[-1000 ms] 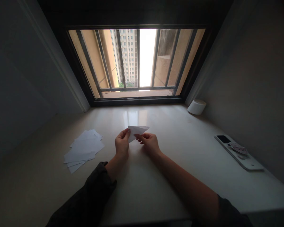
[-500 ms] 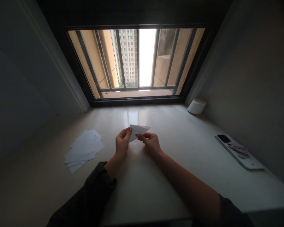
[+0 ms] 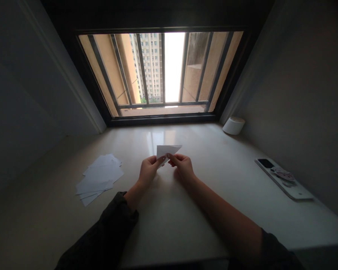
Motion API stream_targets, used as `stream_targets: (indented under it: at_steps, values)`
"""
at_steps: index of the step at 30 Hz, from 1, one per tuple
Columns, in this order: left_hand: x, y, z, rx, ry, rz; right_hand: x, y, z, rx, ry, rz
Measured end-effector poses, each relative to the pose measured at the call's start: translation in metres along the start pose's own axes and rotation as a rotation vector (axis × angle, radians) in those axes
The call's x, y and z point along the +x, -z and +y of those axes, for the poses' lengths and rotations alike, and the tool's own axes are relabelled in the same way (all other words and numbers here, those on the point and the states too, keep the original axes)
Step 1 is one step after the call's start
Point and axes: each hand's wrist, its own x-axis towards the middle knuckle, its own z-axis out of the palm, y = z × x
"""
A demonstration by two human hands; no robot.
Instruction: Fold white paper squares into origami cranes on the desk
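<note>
Two dark sleeves (image 3: 109, 221): are framing the near edge, the left cuff sitting by the wrist, the right by the elbow.
Phone (image 3: 297, 190): is lying at far right, camera end toward the window, probably set aside from the right arm's path.
Loose white sheets (image 3: 101, 176): are overlapping unevenly on the table (image 3: 214, 157), apparently placed within easy reach of the left hand (image 3: 149, 168).
Left fingers: are pinching the paper's lower left, thumb across the near face; those behind it are mostly hidden.
Right hand (image 3: 185, 165): is pinching the lower right edge, fingers curling beneath, seemingly to steady it against the other thumb.
White folded paper (image 3: 166, 149): is standing between both hands, tapering rightward; whether its bottom is touching the table is hidden.
White container (image 3: 233, 126): is resting in the far right corner.
Barred window (image 3: 173, 71): is lighting everything from behind.
</note>
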Motion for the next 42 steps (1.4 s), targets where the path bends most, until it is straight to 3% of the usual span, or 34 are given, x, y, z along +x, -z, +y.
stream_targets:
  at_steps: [8,17,22,25,31,34,38,42]
  values:
    - [0.001,-0.001,-0.001,-0.011,0.015,-0.039,0.023,0.026,-0.009,0.054,0.053,0.247]
    - [0.001,-0.001,0.000,0.006,0.014,-0.021,0.021,0.024,-0.002,-0.045,0.181,0.274]
    - [0.003,0.002,-0.005,0.087,-0.006,-0.049,0.022,0.026,-0.003,-0.141,0.244,0.213]
    - [0.004,0.007,-0.005,0.259,-0.058,-0.072,0.021,0.025,-0.004,-0.268,0.234,0.076]
    - [0.011,0.025,0.001,0.542,-0.188,0.013,0.017,0.024,0.003,-0.421,0.175,-0.093]
    - [0.016,0.031,0.004,0.409,-0.165,0.048,0.017,0.024,0.005,-0.429,0.149,-0.118]
    - [0.019,0.029,0.005,0.046,-0.011,0.115,0.014,0.019,0.002,-0.232,0.114,-0.035]
    - [0.013,0.018,0.003,-0.025,0.087,-0.019,0.005,0.009,-0.003,-0.040,0.031,-0.048]
